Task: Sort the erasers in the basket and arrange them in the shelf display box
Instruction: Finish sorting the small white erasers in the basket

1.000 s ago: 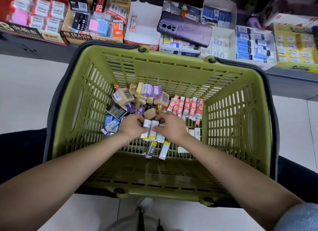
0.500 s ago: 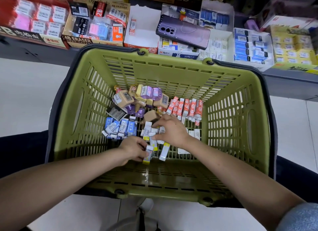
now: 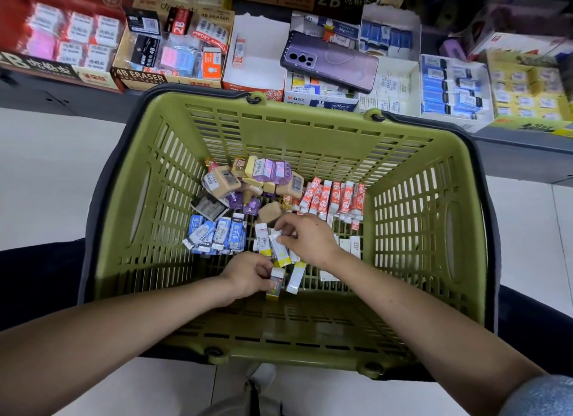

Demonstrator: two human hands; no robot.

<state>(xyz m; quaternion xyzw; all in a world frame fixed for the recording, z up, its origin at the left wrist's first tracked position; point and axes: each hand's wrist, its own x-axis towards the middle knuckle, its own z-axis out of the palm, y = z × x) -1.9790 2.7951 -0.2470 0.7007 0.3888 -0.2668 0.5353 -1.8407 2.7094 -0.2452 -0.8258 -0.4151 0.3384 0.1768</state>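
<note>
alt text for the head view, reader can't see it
In a green basket, the left hand grips a yellow-and-white eraser while the right hand pinches others. Blue erasers and red erasers lie behind; shelf display boxes beyond.

Bright, even indoor light with soft, faint shadows. The pale floor (image 3: 46,173) is nearly washed out, and a dull sheen lies on the near wall of the basket (image 3: 310,328). The wide lens bows its rim. The erasers (image 3: 280,254) at centre look sharp, while the shelf boxes (image 3: 527,83) at upper right smear into blur.
</note>
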